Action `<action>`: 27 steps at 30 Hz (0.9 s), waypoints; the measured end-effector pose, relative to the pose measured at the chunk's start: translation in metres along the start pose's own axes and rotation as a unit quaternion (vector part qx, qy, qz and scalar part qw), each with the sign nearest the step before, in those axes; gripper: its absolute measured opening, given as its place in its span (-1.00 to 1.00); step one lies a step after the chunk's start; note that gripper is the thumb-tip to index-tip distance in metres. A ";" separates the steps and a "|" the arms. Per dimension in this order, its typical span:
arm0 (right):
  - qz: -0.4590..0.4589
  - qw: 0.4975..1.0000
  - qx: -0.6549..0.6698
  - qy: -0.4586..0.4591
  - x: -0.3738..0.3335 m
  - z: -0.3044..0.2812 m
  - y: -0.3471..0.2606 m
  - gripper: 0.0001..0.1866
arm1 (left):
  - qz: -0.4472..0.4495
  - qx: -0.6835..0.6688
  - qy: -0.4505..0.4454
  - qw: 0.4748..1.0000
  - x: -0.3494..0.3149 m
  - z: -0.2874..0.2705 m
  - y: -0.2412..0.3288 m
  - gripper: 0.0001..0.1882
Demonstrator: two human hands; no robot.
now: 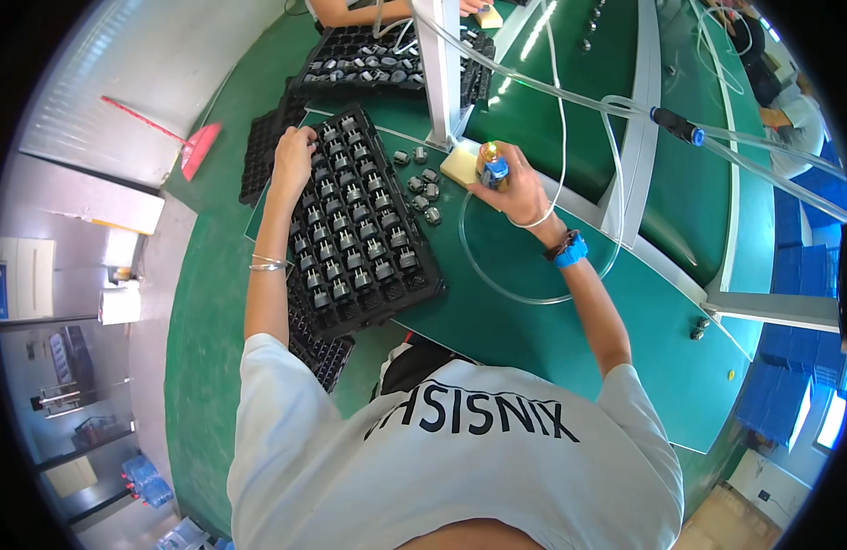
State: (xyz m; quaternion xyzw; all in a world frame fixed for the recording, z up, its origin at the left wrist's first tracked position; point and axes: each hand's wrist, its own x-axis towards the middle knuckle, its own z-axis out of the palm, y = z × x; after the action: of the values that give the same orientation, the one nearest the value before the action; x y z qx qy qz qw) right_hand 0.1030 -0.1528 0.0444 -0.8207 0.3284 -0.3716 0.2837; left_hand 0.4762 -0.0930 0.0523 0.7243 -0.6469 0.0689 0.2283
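A black tray (409, 291) full of small grey parts with upright metal prongs (345, 240) lies tilted on the green table. At its far left edge is my left hand (297, 151), its fingers curled together; whatever they pinch is hidden. My right hand (524, 194) is wrapped around a small blue cylinder with a gold-coloured tip (493, 165), whose exact kind I cannot make out. Beside that hand sits a pale yellow sponge block (460, 167). Several loose round metal parts (431, 191) lie between the tray and my right hand.
Clear tubing (519, 295) loops over the table (497, 335) by my right forearm. A white post (439, 78) stands beyond the sponge. Another filled tray (368, 69) and a co-worker's arm (359, 13) are at the far side. More black trays (258, 156) lie left.
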 end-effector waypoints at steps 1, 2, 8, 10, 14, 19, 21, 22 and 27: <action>-0.007 1.000 -0.010 0.002 0.002 0.000 -0.003 -0.39 | 0.004 -0.003 0.003 1.000 -0.002 -0.001 0.001 -0.85; -0.002 1.000 -0.017 0.005 0.003 -0.001 -0.005 -0.47 | 0.005 0.012 0.024 1.000 -0.001 0.000 0.004 -0.87; 0.048 0.997 0.033 0.052 0.009 0.009 0.010 -0.66 | -0.009 0.001 0.055 0.998 -0.014 0.003 -0.003 -0.86; 0.069 0.991 0.068 0.091 0.021 0.006 0.031 -0.68 | -0.034 -0.020 0.058 0.998 -0.017 -0.007 -0.003 -0.86; 0.050 0.979 -0.054 0.193 0.057 -0.015 0.087 -0.74 | -0.209 -0.399 -0.002 0.893 -0.027 -0.025 0.009 -0.86; 0.088 0.946 -0.205 0.234 0.082 -0.029 0.135 -0.69 | -0.187 -0.725 -0.068 0.660 -0.053 -0.054 0.090 -0.81; 0.087 0.946 -0.185 0.250 0.085 -0.028 0.149 -0.69 | -0.158 -0.753 -0.079 0.634 -0.065 -0.053 0.114 -0.79; 0.103 0.946 -0.200 0.233 0.086 -0.030 0.142 -0.70 | -0.166 -0.751 -0.065 0.636 -0.072 -0.052 0.126 -0.77; 0.048 0.944 -0.186 0.270 0.083 -0.038 0.107 -0.72 | -0.170 -0.689 -0.032 0.704 -0.095 -0.053 0.182 -0.74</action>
State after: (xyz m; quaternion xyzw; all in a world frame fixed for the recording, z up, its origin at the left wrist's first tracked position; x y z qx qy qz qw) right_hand 0.0799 -0.2899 0.0245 -0.7110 0.4947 -0.4977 0.0445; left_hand 0.2955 0.0044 0.1060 0.4647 -0.3873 -0.4592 0.6506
